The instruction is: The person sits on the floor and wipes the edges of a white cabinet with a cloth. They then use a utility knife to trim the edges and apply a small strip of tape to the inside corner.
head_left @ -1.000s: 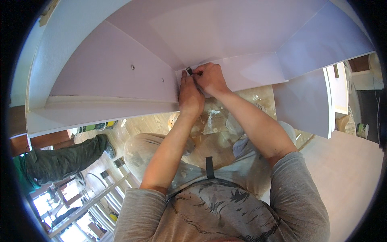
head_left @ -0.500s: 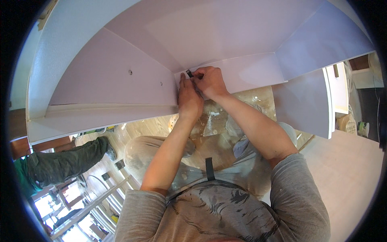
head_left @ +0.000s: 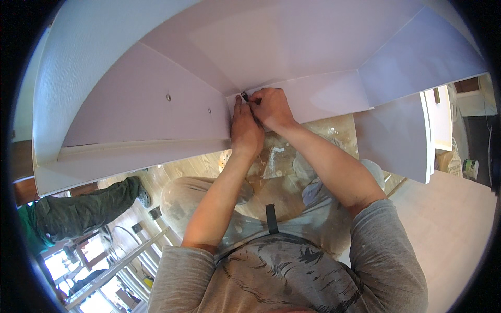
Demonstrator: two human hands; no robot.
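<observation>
Both hands meet at the left inner corner of a pale lilac cabinet point(head_left: 308, 96), on its low bottom panel. A small black piece with a metallic-looking end point(head_left: 245, 96) shows at the fingertips; its kind is too small to make out. My right hand point(head_left: 273, 108) is closed, thumb and forefinger pinched on this piece. Beside it, my left hand point(head_left: 246, 131) lies along the panel near the side wall, fingers stretched toward the same piece. The left thumb and the space between the hands are partly hidden.
Two small round metal fittings sit in the left side panel point(head_left: 135, 104). On the right, a cabinet door point(head_left: 394, 133) stands out. A pale board point(head_left: 449, 224) lies at the lower right. Another person's leg point(head_left: 94, 206) stretches at the left, near metal rails point(head_left: 117, 266).
The view has shifted very slightly. Both hands stay at the corner, and the right fingers have edged a little closer over the small black piece.
</observation>
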